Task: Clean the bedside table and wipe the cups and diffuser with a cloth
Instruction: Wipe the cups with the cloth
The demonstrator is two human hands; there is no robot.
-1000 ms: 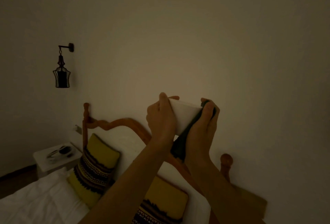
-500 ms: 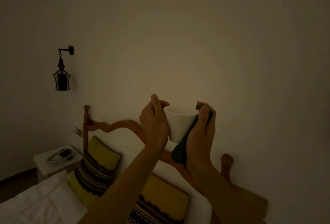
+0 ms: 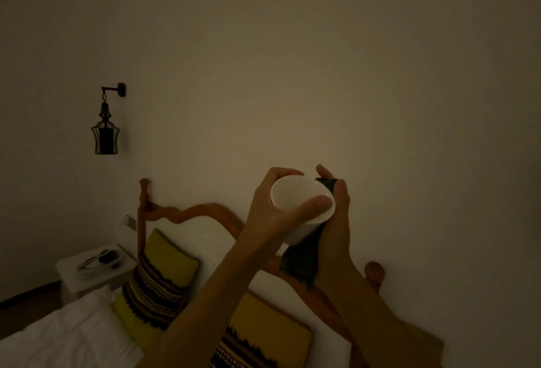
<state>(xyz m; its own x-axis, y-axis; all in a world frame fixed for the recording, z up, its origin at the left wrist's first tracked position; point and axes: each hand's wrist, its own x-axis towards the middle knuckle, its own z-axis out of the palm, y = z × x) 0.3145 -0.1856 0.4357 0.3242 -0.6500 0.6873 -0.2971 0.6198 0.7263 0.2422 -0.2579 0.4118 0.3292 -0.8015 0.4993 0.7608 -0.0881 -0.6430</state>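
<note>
I hold a white cup [image 3: 295,196] up in front of the wall, its mouth tipped toward me. My left hand [image 3: 273,212] wraps around its left side, thumb across the rim. My right hand [image 3: 336,212] presses a dark cloth [image 3: 301,262] against the cup's right side; the cloth hangs below the cup. The room is dim. The bedside table near me and the diffuser are not in view.
A bed with white sheets [image 3: 67,335] and yellow patterned pillows [image 3: 164,274] lies below, with a wooden headboard [image 3: 205,211]. A white bedside table [image 3: 90,271] with dark objects stands at far left. A lantern lamp [image 3: 106,133] hangs on the wall.
The cup has tipped from lying sideways to upright, then to its mouth facing me. Both hands moved down and slightly right, the cloth staying pressed on the cup.
</note>
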